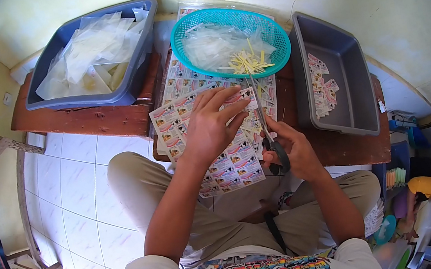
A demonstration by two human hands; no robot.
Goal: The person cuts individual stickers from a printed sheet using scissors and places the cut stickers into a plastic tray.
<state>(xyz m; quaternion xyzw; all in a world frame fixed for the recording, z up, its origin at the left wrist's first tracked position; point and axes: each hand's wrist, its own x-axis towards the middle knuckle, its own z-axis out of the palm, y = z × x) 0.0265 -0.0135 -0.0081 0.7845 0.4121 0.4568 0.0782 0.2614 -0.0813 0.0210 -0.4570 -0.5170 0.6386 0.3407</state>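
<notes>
My left hand (215,121) lies over a printed label sheet (228,167), its fingers closed on the sheet near the upper right edge. In my right hand (294,151) are black-handled scissors (279,153), with the blades pointing away from me along the sheet's right edge. Beyond the blade tips stands a teal mesh basket (283,43) with clear plastic pieces (214,43) and thin yellow strips (251,63). More printed sheets (178,78) lie beneath the basket.
A blue-grey bin (107,98) full of plastic bags stands at left on the wooden bench (93,119). A grey bin (351,77) at right holds cut labels (324,90). Another person (426,184) is at the lower right.
</notes>
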